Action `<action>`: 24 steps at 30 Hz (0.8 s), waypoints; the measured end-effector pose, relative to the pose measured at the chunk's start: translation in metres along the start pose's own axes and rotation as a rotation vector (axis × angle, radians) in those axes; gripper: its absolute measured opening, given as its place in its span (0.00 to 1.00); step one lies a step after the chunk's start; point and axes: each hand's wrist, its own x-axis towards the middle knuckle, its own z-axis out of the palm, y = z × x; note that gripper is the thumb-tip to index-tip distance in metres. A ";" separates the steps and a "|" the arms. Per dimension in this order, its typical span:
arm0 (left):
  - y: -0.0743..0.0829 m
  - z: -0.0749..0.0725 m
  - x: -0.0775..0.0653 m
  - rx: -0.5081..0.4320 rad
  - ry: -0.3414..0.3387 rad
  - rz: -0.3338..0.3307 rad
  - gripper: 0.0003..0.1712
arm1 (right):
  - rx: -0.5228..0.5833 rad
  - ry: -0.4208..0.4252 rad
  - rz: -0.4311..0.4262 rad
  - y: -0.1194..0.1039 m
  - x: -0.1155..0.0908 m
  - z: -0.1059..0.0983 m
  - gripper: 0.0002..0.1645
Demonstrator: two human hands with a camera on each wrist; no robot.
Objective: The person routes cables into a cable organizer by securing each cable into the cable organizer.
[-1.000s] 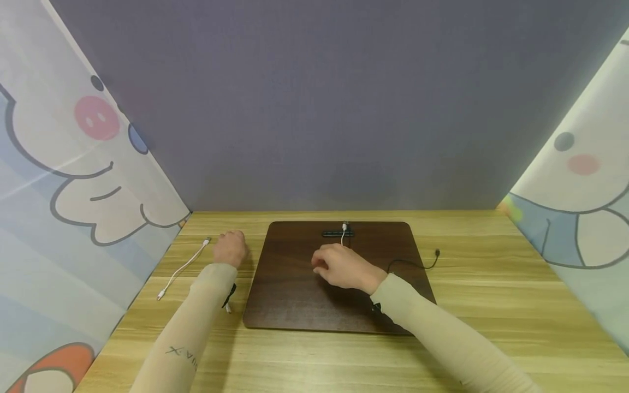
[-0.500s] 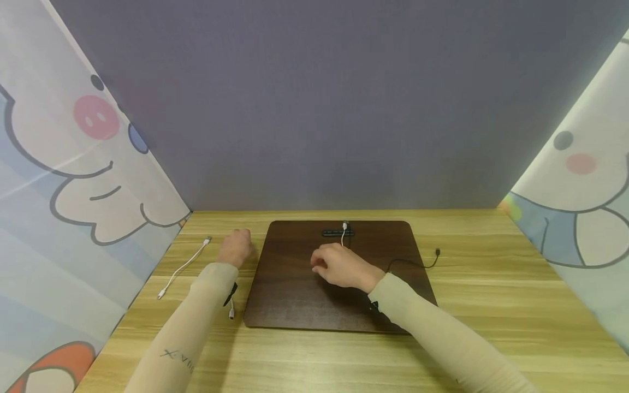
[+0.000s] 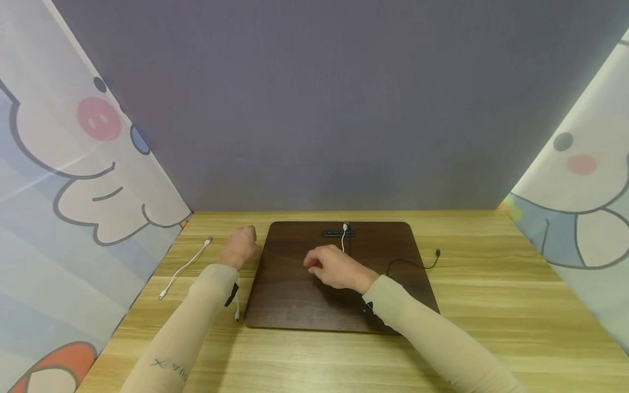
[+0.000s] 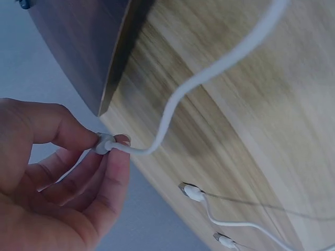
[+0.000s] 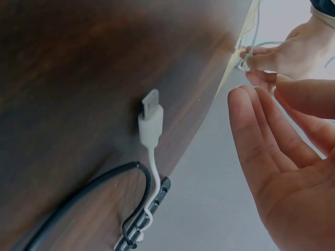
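Thumb and fingertips of my left hand [image 3: 239, 245] pinch the plug [image 4: 104, 144] of a white charging cable [image 4: 170, 107], just left of the dark brown board [image 3: 290, 295]. The cable's other end [image 3: 237, 315] hangs beside the forearm. My right hand [image 3: 339, 268] is over the middle of the board, its fingers loosely bent with nothing between them. Ahead of it, a black cable clip strip [image 3: 330, 233] sits at the board's far side. A second white cable [image 5: 151, 128] and a black cable [image 5: 84, 191] run through that strip.
Another white cable [image 3: 184, 266] lies on the wooden table [image 3: 491, 305] at the left. In the left wrist view, two white plugs, one nearer [image 4: 193, 192], rest on the wood. The black cable's end [image 3: 437, 252] reaches past the board's right edge. A grey partition [image 3: 314, 109] stands behind.
My left hand has moved right and slightly away, toward the board, drawing the white cable along so its loose end shifted right. My right hand has shifted slightly left.
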 end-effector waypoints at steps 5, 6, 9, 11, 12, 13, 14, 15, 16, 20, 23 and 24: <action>0.000 -0.004 -0.004 -0.034 -0.004 0.015 0.16 | 0.015 -0.001 0.005 0.000 0.003 0.004 0.12; 0.000 -0.004 -0.003 -0.041 -0.003 0.017 0.16 | 0.021 0.000 0.004 0.000 0.003 0.004 0.13; 0.002 -0.004 -0.004 -0.068 0.000 0.021 0.16 | 0.046 0.002 0.000 0.001 0.005 0.005 0.14; 0.002 -0.004 -0.004 -0.080 0.004 0.029 0.17 | 0.055 0.006 -0.005 0.001 0.007 0.007 0.15; 0.002 -0.005 -0.005 -0.087 0.006 0.032 0.17 | 0.060 0.008 -0.005 0.001 0.008 0.008 0.15; 0.003 -0.005 -0.005 -0.096 0.008 0.034 0.18 | 0.067 0.009 -0.005 0.001 0.009 0.009 0.14; 0.003 -0.005 -0.006 -0.104 0.012 0.037 0.18 | 0.073 0.009 -0.005 0.001 0.011 0.010 0.14; 0.004 -0.006 -0.006 -0.116 0.013 0.040 0.18 | 0.079 0.011 -0.004 0.001 0.012 0.012 0.14; 0.004 -0.007 -0.007 -0.128 0.015 0.045 0.19 | 0.087 0.012 -0.001 0.000 0.013 0.013 0.14; 0.006 -0.011 -0.011 -0.175 0.033 0.056 0.18 | 0.122 0.016 0.005 -0.003 0.018 0.017 0.13; 0.008 -0.014 -0.014 -0.196 0.047 0.063 0.17 | 0.147 0.026 0.001 -0.006 0.022 0.020 0.15; 0.009 -0.015 -0.015 -0.198 0.053 0.065 0.16 | 0.156 0.030 0.001 -0.007 0.023 0.021 0.15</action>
